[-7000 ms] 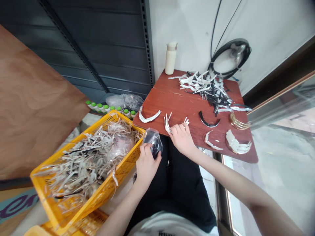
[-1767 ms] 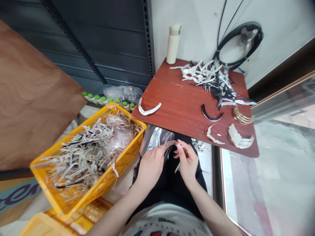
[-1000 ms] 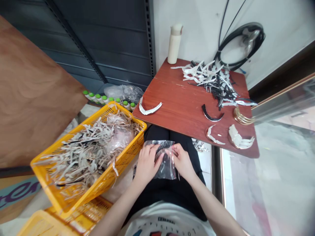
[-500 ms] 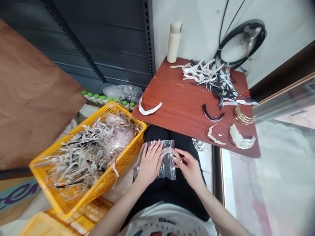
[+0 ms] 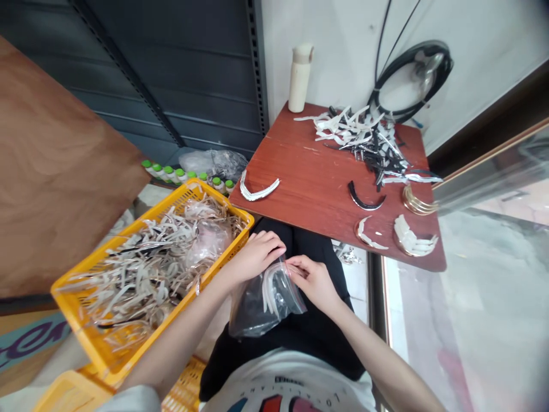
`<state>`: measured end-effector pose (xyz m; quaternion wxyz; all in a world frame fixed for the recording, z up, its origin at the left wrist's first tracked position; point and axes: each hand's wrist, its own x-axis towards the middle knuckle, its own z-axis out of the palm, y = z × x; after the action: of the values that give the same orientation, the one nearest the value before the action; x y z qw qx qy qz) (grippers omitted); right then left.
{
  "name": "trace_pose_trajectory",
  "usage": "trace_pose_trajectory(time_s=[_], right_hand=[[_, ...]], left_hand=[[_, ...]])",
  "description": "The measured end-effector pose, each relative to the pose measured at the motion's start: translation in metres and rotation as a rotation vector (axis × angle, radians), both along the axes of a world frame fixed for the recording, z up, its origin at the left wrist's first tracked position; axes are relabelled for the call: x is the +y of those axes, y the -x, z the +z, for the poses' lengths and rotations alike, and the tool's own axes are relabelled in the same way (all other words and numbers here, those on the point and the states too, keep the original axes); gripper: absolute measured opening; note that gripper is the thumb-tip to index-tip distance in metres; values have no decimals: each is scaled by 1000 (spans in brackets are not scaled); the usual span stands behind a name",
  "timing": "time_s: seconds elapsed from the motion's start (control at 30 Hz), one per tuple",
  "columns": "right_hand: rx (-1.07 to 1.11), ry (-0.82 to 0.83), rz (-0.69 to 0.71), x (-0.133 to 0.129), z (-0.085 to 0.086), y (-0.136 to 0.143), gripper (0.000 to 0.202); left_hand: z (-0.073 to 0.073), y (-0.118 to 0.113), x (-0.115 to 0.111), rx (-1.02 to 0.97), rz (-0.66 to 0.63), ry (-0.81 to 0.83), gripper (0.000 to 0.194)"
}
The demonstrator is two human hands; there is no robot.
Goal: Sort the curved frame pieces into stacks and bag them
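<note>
Across my lap lies a clear zip-lock bag. My left hand has its fingers bent and pressed together on the bag's upper edge. Several thin, curved whitish strips are partly inside the bag, bent in an arc. At the bag's mouth, my right hand pinches the other end of these strips between thumb and fingers. The exact grip of my left fingertips is partly hidden.
A yellow basket full of loose strips stands at my left. Ahead, a red-brown table bears a white bottle, a pile of white and black strips and several small curved bundles. Black cable hangs on the wall.
My left hand has gone from lying flat on the bag to gripping its upper edge. The bag has turned and tilted, and the strips now lie further inside, with my right hand still on them.
</note>
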<state>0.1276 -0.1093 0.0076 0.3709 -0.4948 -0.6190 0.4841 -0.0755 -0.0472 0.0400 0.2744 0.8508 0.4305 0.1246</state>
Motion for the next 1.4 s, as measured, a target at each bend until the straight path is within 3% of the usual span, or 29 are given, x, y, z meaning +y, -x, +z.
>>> trace_pose_trajectory(time_s=[0.13,0.23,0.43,0.57,0.7,0.8,0.93,1.0,1.03,1.13,1.2,1.27,1.4], right_hand=[[18,74,3,2,0,4,16],[62,106,85,0,0,10,16],[-61,-193,177,3,6,13,18],[-113,-246,247,7,7,7,22],[-60,-183,221,7,0,11,18],[-11,-101,239,4,-3,22,14],[11,-114,531,5,9,28,23],[4,-163,600,8,20,22,29],[-9,-181,548,10,25,18,29],[-40,-188,180,15,37,5,24],[-20,-175,36,18,41,3,26],[18,-169,54,19,46,9,33],[76,-210,49,25,64,27,15]], left_hand=[[1,12,-3,-103,15,159,21],[-1,13,-7,-184,84,282,19],[-2,2,-15,-333,224,220,25],[-3,7,-24,-407,332,281,28],[-5,24,-34,-329,254,437,26],[-5,29,-40,-328,234,397,27],[-2,27,-41,-351,230,285,27],[0,28,-39,-354,233,287,26],[2,30,-38,-359,244,290,26],[8,35,-36,-374,286,278,26],[16,35,-36,-377,302,231,25],[28,31,-37,-379,305,156,23],[55,20,-36,-343,308,-19,22]])
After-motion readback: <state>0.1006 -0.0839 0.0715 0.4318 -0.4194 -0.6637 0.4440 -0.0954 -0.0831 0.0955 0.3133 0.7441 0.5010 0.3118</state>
